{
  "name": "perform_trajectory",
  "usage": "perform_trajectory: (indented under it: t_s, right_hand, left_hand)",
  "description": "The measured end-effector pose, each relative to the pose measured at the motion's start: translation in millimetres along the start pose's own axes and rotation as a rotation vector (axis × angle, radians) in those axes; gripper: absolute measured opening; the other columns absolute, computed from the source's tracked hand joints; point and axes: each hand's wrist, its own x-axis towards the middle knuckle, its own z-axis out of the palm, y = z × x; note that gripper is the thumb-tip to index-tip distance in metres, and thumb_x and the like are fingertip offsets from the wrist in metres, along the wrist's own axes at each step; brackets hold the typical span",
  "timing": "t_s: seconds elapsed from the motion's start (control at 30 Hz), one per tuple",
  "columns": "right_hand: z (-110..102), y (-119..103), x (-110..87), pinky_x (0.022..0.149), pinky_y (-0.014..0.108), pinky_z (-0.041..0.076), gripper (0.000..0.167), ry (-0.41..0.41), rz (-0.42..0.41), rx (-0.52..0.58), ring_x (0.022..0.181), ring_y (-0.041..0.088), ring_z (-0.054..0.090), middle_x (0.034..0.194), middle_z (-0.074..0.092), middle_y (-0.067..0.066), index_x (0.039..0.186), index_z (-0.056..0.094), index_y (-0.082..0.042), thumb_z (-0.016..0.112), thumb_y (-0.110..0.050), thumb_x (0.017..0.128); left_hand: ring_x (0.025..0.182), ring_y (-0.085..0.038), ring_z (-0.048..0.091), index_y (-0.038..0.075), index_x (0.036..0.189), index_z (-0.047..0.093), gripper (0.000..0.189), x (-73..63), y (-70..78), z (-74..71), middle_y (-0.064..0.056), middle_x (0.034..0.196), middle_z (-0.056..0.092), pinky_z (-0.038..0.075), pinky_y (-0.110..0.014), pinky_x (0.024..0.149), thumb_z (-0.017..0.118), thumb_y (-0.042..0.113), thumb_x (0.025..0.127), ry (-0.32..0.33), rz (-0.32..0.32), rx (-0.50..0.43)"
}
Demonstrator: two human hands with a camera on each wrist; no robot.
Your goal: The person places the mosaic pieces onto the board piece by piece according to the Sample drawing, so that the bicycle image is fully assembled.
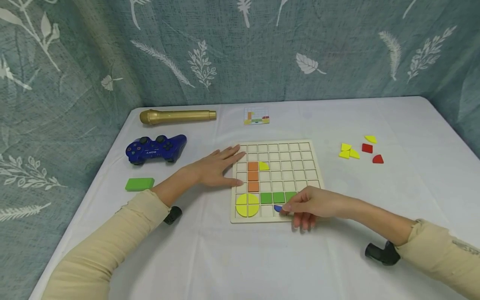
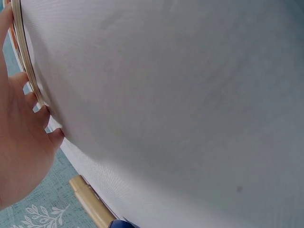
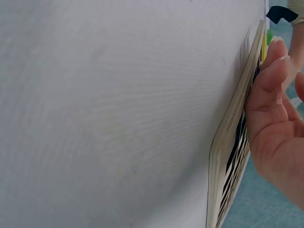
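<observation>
A pale wooden grid board point(image 1: 293, 155) lies on the table. Its cells hold three orange squares point(image 1: 253, 176), a yellow quarter-circle point(image 1: 264, 166), a yellow circle of quarter pieces point(image 1: 241, 200) and a row of green squares point(image 1: 278, 197). My left hand point(image 1: 217, 167) rests at the board's left edge, fingers spread, fingertips on the rim; the left wrist view shows the hand point(image 2: 21, 137) along that edge. Over the lower rows, my right hand point(image 1: 318, 203) pinches a small blue piece point(image 1: 278, 208) between thumb and forefinger, partly hidden by the fingertips. Its other fingers curl below.
Loose yellow pieces point(image 1: 346, 147) and red pieces point(image 1: 367, 148) lie right of the board. A small pattern card point(image 1: 256, 116) is behind it. At left are a gold microphone point(image 1: 180, 116), a blue game controller point(image 1: 155, 148) and a green block point(image 1: 139, 184).
</observation>
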Motion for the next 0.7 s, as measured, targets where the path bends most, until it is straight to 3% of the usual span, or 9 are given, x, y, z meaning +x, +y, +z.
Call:
perform_trajectory:
  t_s: [0.4,0.57,0.7]
  right_hand:
    - [-9,5,3.6,0.056,0.023,0.051,0.036,-0.051,0.021,0.148,0.062,0.015,0.063,0.083,0.069,0.015,0.112,0.067,0.002,0.057,-0.029,0.097]
    - [-24,11,2.7,0.067,0.028,0.056,0.041,-0.095,0.039,0.255,0.073,0.019,0.067,0.091,0.069,0.015,0.117,0.064,0.006,0.055,-0.03,0.099]
    - [-42,17,-2.0,0.074,0.032,0.056,0.044,-0.071,0.03,0.302,0.08,0.021,0.068,0.096,0.068,0.015,0.123,0.059,0.008,0.051,-0.029,0.101]
  left_hand:
    - [0.144,-0.021,-0.004,0.021,0.155,0.004,0.092,0.9,0.4,-0.7,-0.002,0.159,-0.007,0.002,-0.044,0.115,0.047,0.067,0.089,-0.002,-0.006,0.009]
    - [0.144,-0.021,-0.004,0.021,0.155,0.003,0.092,1.5,0.0,0.0,-0.001,0.159,-0.008,0.002,-0.043,0.115,0.046,0.068,0.088,-0.005,-0.007,0.011]
    - [0.144,-0.021,-0.004,0.022,0.155,0.003,0.093,1.6,-0.4,0.5,-0.001,0.159,-0.008,0.002,-0.043,0.115,0.046,0.07,0.088,-0.007,-0.009,0.01]
